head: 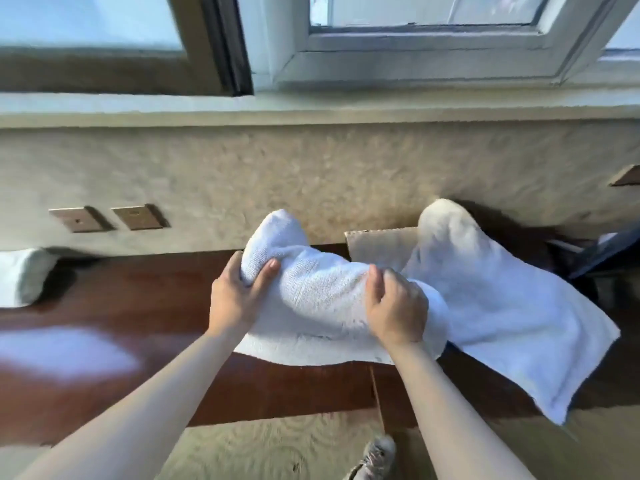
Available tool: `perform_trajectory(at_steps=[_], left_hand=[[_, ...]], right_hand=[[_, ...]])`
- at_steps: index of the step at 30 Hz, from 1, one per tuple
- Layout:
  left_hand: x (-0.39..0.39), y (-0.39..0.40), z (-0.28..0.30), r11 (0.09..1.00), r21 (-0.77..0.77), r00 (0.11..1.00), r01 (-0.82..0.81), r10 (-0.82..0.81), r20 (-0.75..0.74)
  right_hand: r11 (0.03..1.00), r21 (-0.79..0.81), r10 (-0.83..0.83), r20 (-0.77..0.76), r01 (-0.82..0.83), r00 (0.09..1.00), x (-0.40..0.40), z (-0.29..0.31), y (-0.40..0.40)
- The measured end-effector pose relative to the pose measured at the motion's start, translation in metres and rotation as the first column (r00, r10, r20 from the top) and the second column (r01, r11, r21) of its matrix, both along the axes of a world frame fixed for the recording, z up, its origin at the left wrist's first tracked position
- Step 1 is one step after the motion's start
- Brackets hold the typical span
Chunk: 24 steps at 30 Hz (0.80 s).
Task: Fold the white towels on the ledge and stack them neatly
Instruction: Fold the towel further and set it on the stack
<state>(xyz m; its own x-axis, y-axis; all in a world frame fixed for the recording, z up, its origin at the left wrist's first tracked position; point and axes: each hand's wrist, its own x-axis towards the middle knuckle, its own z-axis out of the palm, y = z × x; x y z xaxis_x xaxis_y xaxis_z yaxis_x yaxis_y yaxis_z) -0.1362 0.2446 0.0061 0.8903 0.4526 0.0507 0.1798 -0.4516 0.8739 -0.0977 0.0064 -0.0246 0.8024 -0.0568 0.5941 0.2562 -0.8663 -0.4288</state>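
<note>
White towel (311, 289) is bunched up; your left hand (235, 296) and right hand (394, 306) both grip it above the brown ledge (138, 296).

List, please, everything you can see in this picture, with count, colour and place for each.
towel: one, white, bunched, held over the ledge at centre
second towel: one, white, draped over the box on the right
third towel: one, white, on the ledge at far left
ledge: one, reddish-brown, glossy, below the wall
box: one, brown cardboard, right of centre
wall plates: two, brown, on the beige wall at left
window: pale frame, top
shoe: one, greyish, on the floor at the bottom
left hand: grips the towel's left end
right hand: grips the towel's middle
</note>
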Motion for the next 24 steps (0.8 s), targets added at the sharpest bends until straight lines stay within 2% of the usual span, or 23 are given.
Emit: perform_trajectory(at_steps=[5, 10, 13, 16, 18, 19, 20, 21, 22, 23, 24], left_hand=[[-0.079, 0.117, 0.0, 0.977, 0.054, 0.977, -0.208, 0.21, -0.03], [-0.121, 0.199, 0.014, 0.901, 0.218, 0.921, -0.375, 0.389, -0.026], [-0.124, 0.238, 0.013, 0.84, 0.394, 0.918, -0.374, 0.395, 0.029], [-0.117, 0.263, -0.008, 0.772, 0.55, 0.942, -0.318, 0.32, 0.096], [-0.102, 0.275, -0.027, 0.742, 0.621, 0.962, -0.252, 0.259, 0.081], [-0.093, 0.281, -0.042, 0.744, 0.641, 0.969, -0.189, 0.247, -0.001], [-0.085, 0.286, -0.056, 0.764, 0.637, 0.953, -0.102, 0.258, -0.158], [-0.08, 0.29, -0.07, 0.792, 0.611, 0.895, -0.008, 0.278, -0.348], [-0.076, 0.294, -0.086, 0.813, 0.577, 0.808, 0.076, 0.289, -0.513], [-0.073, 0.297, -0.099, 0.829, 0.543, 0.74, 0.137, 0.279, -0.612], [-0.07, 0.3, -0.112, 0.836, 0.519, 0.718, 0.179, 0.249, -0.65]], right_hand=[[0.98, -0.03, 0.195, -0.043, -0.196, 0.98, -0.039, -0.001, 0.125], [0.946, -0.045, 0.317, -0.058, -0.32, 0.947, -0.053, 0.003, 0.229], [0.931, -0.072, 0.356, -0.04, -0.358, 0.933, -0.05, 0.002, 0.271], [0.925, -0.115, 0.362, -0.021, -0.362, 0.932, -0.04, -0.013, 0.297], [0.924, -0.151, 0.353, -0.017, -0.351, 0.935, -0.027, -0.033, 0.307], [0.919, -0.181, 0.345, -0.057, -0.35, 0.937, -0.02, -0.047, 0.31], [0.908, -0.214, 0.332, -0.151, -0.359, 0.931, -0.015, -0.061, 0.313], [0.885, -0.26, 0.309, -0.295, -0.387, 0.904, -0.011, -0.075, 0.314], [0.85, -0.298, 0.262, -0.478, -0.435, 0.839, -0.006, -0.091, 0.315], [0.818, -0.302, 0.192, -0.658, -0.489, 0.728, -0.001, -0.105, 0.315], [0.799, -0.274, 0.122, -0.798, -0.535, 0.59, 0.005, -0.12, 0.314]])
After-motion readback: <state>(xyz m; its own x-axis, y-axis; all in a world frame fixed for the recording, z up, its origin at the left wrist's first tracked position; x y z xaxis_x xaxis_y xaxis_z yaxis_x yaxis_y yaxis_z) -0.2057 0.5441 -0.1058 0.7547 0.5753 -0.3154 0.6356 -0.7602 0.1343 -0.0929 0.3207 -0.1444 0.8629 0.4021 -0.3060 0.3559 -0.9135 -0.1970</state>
